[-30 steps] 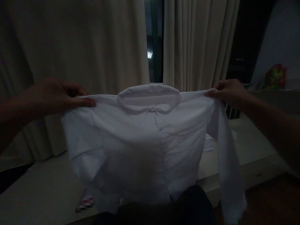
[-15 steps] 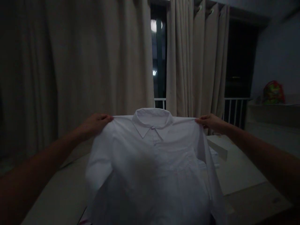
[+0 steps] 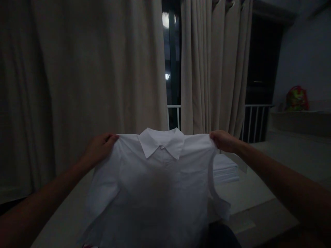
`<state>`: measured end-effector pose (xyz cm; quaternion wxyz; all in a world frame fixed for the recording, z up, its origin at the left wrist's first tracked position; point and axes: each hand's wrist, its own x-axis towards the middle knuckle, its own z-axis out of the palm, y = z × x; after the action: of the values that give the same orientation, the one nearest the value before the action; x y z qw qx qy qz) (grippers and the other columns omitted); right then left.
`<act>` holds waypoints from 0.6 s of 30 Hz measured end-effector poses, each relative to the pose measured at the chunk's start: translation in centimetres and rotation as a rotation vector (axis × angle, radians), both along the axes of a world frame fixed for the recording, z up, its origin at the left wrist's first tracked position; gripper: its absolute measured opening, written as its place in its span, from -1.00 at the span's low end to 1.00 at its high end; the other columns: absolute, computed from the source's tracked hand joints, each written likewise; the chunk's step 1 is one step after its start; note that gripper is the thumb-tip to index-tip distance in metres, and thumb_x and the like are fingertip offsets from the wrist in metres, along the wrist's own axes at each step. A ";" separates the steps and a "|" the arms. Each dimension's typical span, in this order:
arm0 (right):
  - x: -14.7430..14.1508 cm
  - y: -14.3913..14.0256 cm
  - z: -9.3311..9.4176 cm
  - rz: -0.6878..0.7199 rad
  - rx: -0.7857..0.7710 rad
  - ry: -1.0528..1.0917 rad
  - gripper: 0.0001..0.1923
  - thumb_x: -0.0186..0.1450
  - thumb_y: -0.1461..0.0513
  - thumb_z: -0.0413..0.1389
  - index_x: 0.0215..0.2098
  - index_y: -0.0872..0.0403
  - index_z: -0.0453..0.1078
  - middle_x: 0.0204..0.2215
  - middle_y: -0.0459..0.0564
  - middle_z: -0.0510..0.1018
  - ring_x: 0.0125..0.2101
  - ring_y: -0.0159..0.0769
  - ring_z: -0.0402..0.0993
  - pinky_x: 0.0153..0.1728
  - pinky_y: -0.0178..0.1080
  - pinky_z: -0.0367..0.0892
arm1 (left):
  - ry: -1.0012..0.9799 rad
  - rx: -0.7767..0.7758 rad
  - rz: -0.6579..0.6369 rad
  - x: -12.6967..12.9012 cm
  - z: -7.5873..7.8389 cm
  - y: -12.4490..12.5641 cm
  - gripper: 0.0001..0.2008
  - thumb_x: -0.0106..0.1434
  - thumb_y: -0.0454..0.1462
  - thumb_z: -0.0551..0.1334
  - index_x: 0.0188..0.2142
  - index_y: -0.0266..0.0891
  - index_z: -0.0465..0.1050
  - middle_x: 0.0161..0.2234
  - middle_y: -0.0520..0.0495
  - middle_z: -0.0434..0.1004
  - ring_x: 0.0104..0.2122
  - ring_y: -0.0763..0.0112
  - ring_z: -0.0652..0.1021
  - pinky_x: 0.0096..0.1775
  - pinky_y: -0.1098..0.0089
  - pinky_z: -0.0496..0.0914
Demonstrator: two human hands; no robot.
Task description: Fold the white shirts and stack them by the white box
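A white collared shirt [image 3: 191,179] hangs stretched between my two hands, its front toward me and its collar at the top middle. My left hand [image 3: 104,144] is closed on the shoulder at the left. My right hand [image 3: 222,140] pinches the opposite shoulder. Both sleeves droop at the sides, and the lower front is dim and blurred. Behind the right sleeve, a stack of folded white cloth [image 3: 226,168] lies on the pale surface, partly hidden by the shirt and my right hand.
Long beige curtains [image 3: 103,69] hang ahead, with a dark window gap between them. White railings [image 3: 254,122] show behind. A red and green bag [image 3: 297,99] sits on a ledge at the far right. The pale surface [image 3: 253,193] extends below my right arm.
The shirt and both hands have moved slightly down and left in view. The right sleeve has swung, showing more of the folded stack. Both hands keep their hold.
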<state>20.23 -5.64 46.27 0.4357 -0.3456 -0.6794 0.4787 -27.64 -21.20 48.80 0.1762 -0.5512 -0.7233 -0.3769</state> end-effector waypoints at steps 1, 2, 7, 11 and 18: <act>-0.3 -0.5 0.2 0.065 -0.036 0.004 -0.87 0.13 0.20 0.15 -0.45 0.13 0.42 -0.48 0.04 0.53 -0.44 -0.28 0.45 -0.42 -0.31 0.35 | -0.028 0.014 -0.001 0.1 0.1 0.1 -0.60 0.28 0.00 0.03 -0.22 -0.22 0.47 -0.31 0.01 0.54 -0.32 0.38 0.47 -0.29 0.47 0.28; -0.5 -0.9 0.4 0.142 -0.076 0.007 -0.86 0.14 0.19 0.16 -0.40 0.14 0.45 -0.43 0.06 0.56 -0.40 -0.27 0.47 -0.37 -0.30 0.37 | -0.050 0.027 -0.004 0.1 0.3 0.2 -0.60 0.28 0.00 0.04 -0.21 -0.22 0.47 -0.30 0.01 0.54 -0.32 0.39 0.47 -0.29 0.48 0.28; -0.8 -2.3 0.6 0.371 -0.083 -0.072 -0.76 0.12 0.11 0.30 -0.39 0.15 0.51 -0.44 -0.01 0.57 -0.40 -0.36 0.46 -0.27 -0.30 0.36 | -0.061 0.070 -0.019 0.2 0.3 0.8 -0.62 0.28 -0.03 0.07 -0.20 -0.24 0.50 -0.26 0.01 0.55 -0.30 0.42 0.48 -0.26 0.48 0.28; -0.1 -2.0 0.6 0.320 0.034 -0.127 -0.73 0.01 0.12 0.40 -0.42 0.11 0.52 -0.48 -0.10 0.55 -0.44 -0.42 0.43 -0.29 -0.32 0.33 | -0.092 0.086 -0.019 -0.6 -0.2 1.3 -0.61 0.27 -0.02 0.07 -0.20 -0.24 0.50 -0.28 0.01 0.55 -0.31 0.42 0.48 -0.29 0.49 0.28; 1.8 -1.8 3.2 -0.001 0.216 -0.268 -0.62 -0.15 0.09 0.46 -0.50 0.08 0.43 -0.55 -0.11 0.50 -0.51 -0.39 0.39 -0.50 -0.33 0.26 | -0.082 0.056 -0.037 -0.1 1.2 0.5 -0.61 0.21 0.01 0.12 -0.20 -0.21 0.51 -0.35 0.05 0.53 -0.35 0.41 0.48 -0.33 0.48 0.27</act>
<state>22.01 -7.43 49.46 0.3759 -0.3577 -0.7789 0.3523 -27.71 -20.65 49.98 0.1549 -0.5435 -0.7087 -0.4224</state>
